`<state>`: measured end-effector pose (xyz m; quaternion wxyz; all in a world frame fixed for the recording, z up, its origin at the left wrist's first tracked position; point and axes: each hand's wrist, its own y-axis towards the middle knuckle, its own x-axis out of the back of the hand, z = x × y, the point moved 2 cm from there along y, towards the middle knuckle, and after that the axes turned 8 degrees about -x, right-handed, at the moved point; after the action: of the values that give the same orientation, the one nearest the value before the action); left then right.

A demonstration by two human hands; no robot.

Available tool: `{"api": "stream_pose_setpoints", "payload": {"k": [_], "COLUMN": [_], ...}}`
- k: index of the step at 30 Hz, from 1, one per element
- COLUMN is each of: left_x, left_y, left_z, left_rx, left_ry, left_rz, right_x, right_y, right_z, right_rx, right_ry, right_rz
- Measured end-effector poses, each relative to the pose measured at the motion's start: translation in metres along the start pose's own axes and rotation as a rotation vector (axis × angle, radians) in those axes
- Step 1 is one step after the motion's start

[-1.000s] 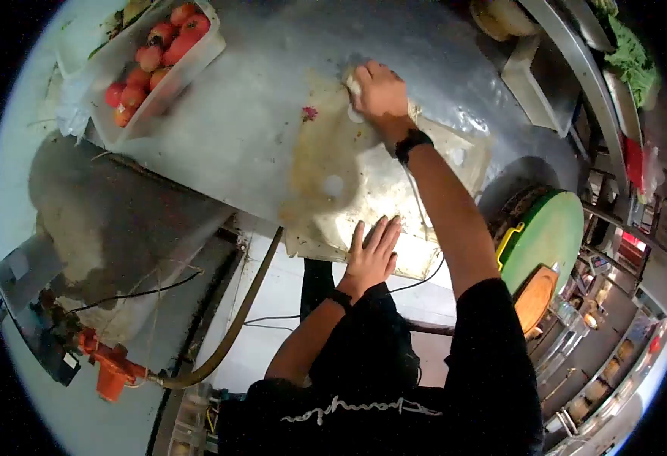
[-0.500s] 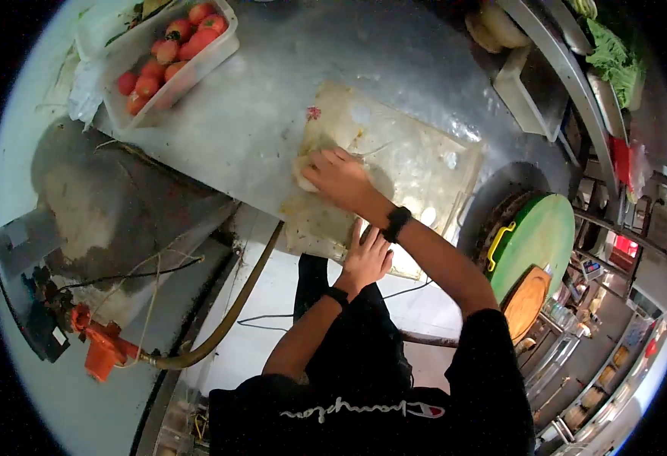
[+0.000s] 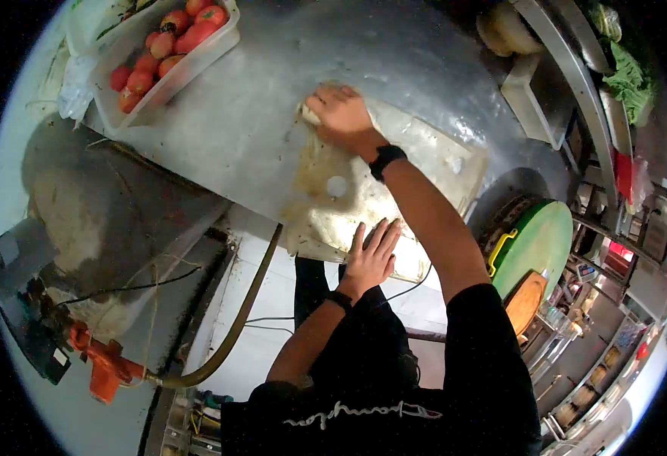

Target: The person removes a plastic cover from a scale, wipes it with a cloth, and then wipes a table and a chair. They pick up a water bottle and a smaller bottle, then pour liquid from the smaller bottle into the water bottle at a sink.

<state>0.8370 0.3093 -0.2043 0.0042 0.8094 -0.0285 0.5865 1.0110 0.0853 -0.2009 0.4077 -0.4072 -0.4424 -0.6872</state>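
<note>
A pale, worn translucent board (image 3: 417, 163) with yellowish stains lies on the metal table (image 3: 265, 83), its near edge at the table's edge. My right hand (image 3: 341, 114) is at the board's far left corner, fingers curled over a light-coloured cloth (image 3: 308, 114) pressed to the surface. At the board's near edge my left hand (image 3: 371, 251) lies flat with its fingers spread, holding nothing.
Red tomatoes (image 3: 162, 47) fill a white plastic tub (image 3: 189, 76) at the upper left. A green round board (image 3: 535, 247) with a yellow handle stands at the right. An orange valve (image 3: 105, 368) with a hose is lower left. Leafy greens (image 3: 631, 80) lie upper right.
My right hand has slid away from me across the board, taking the cloth to the far corner. My left hand's fingers reach slightly further right on the near edge.
</note>
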Motion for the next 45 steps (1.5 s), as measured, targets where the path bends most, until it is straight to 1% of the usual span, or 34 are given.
{"api": "stream_pose_setpoints", "payload": {"k": [3, 4, 7, 8, 11, 13, 14, 15, 18, 20, 21, 23, 24, 25, 26, 27, 29, 31, 32, 33, 35, 36, 39, 40, 41, 42, 43, 45], "left_x": [0.006, 0.004, 0.006, 0.007, 0.008, 0.009, 0.010, 0.008, 0.012, 0.012, 0.014, 0.010, 0.016, 0.021, 0.018, 0.030, 0.004, -0.014, -0.018, -0.020, 0.059, 0.085, 0.167, 0.195, 0.214, 0.227, 0.231, 0.232], "left_y": [0.001, 0.001, 0.003, 0.004, 0.004, 0.004, 0.004, 0.003, 0.005, 0.005, 0.004, 0.005, 0.004, 0.004, 0.005, 0.004, 0.001, 0.001, 0.006, 0.010, 0.015, 0.017, 0.017, 0.011, 0.006, -0.004, -0.013, -0.023], "left_z": [0.002, 0.003, 0.005, 0.005, 0.005, 0.006, 0.005, 0.004, 0.005, 0.004, 0.004, 0.003, 0.004, 0.005, 0.006, 0.009, 0.018, 0.035, 0.040, 0.045, 0.046, 0.040, 0.017, 0.003, -0.008, -0.016, -0.023, -0.031], "left_rx": [-0.012, -0.012, -0.007, -0.009, -0.015, -0.013, -0.012, -0.019, -0.010, -0.002, -0.002, 0.010, 0.021, 0.024, 0.000, -0.041, -0.064, -0.022, 0.068, 0.162, 0.086, 0.122, 0.032, -0.079, -0.081, -0.079, -0.077, -0.161], "left_ry": [-0.037, -0.054, -0.062, -0.061, -0.027, -0.026, -0.032, 0.045, 0.003, -0.073, -0.119, -0.203, -0.269, -0.341, -0.400, -0.432, -0.537, -0.737, -1.011, -1.283, -1.094, -1.267, -1.743, -1.784, -1.712, -1.641, -1.573, -1.489], "left_rz": [0.004, -0.017, -0.071, -0.055, -0.077, -0.074, -0.072, -0.062, -0.056, -0.108, -0.114, -0.126, -0.100, -0.080, -0.067, -0.169, -0.212, -0.419, -0.454, -0.520, -0.505, -0.414, -0.020, 0.066, 0.084, 0.101, 0.115, 0.059], "right_x": [0.001, 0.002, -0.004, -0.003, 0.008, 0.052, 0.079, 0.103, 0.167, 0.195, 0.210, 0.230, 0.234, 0.235, 0.237, 0.236, 0.247, 0.255, 0.258, 0.264, 0.277, 0.281, 0.289, 0.288, 0.288, 0.283, 0.279, 0.279], "right_y": [0.028, 0.035, 0.046, 0.048, 0.064, 0.066, 0.062, 0.057, 0.011, -0.040, -0.067, -0.124, -0.153, -0.188, -0.217, -0.236, -0.263, -0.278, -0.283, -0.283, -0.277, -0.278, -0.276, -0.277, -0.276, -0.279, -0.282, -0.285], "right_z": [-0.018, -0.024, -0.033, -0.038, -0.069, -0.087, -0.090, -0.091, -0.082, -0.066, -0.050, -0.021, -0.006, 0.001, 0.014, 0.034, 0.071, 0.101, 0.112, 0.126, 0.152, 0.161, 0.181, 0.185, 0.190, 0.192, 0.194, 0.203], "right_rx": [-0.170, -0.121, -0.138, -0.126, -0.220, -0.448, -0.497, -0.541, -0.711, -0.649, -0.718, -0.978, -1.056, -1.134, -1.205, -1.257, -1.276, -1.288, -1.222, -1.161, -1.102, -1.087, -0.940, -0.959, -0.936, -0.946, -0.958, -0.996], "right_ry": [-0.058, -0.041, -0.076, -0.119, -0.340, -0.375, -0.310, -0.245, 0.028, 0.266, 0.363, 0.519, 0.594, 0.624, 0.885, 1.163, 1.517, 1.704, 1.826, 1.855, 1.906, 1.956, 1.979, 1.935, 1.884, 1.850, 1.816, 1.694], "right_rz": [0.054, 0.049, -0.082, -0.041, 0.002, -0.105, -0.208, -0.316, -0.359, -0.511, -0.505, -0.448, -0.494, -0.463, -0.530, -0.588, -0.595, -0.578, -0.571, -0.614, -0.672, -0.660, -0.716, -0.749, -0.798, -0.787, -0.775, -0.733]}}
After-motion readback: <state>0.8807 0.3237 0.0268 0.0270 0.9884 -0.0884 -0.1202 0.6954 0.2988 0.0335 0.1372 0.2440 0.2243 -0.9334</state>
